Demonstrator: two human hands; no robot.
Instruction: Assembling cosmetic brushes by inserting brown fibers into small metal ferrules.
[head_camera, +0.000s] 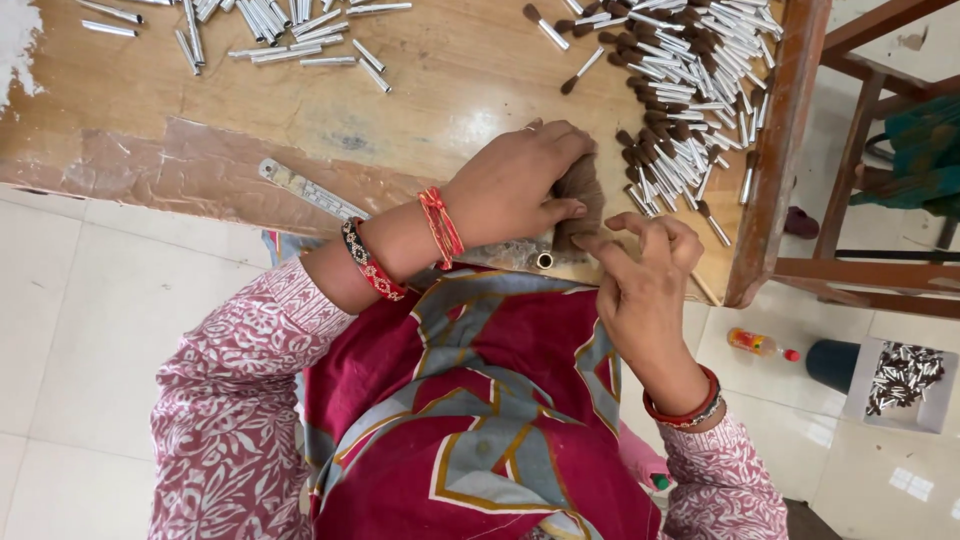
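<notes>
Hands meet at the near edge of the wooden desk (440, 90), both on one tuft of brown bristle hair (582, 195). Left hand (520, 185) wraps around the tuft from the left, thumb and fingers closed on it. Right hand (640, 270) comes in from below right, fingertips pinching the tuft's lower end. Tuft's long axis runs roughly away from the person, slightly tilted; lower end sits near a small brass-coloured tube (545, 261) whose open mouth faces the camera. Whether the hair is seated in the tube, cannot tell.

Thin metal ruler (310, 190) lies diagonally on the desk just left of the left wrist. Pile of finished brush heads (680, 90), silver ferrules with dark tips, covers the far right of the desk, axes mixed, many slanting toward the upper right. Loose empty silver ferrules (270, 30) scatter across the far left, well apart from the hands.

On the tiled floor (90, 300) to the right: small orange-capped bottle (760, 345), dark cup (832, 362), and white box (905, 385) holding more brush heads. Wooden frame (860, 130) stands beside the desk.
</notes>
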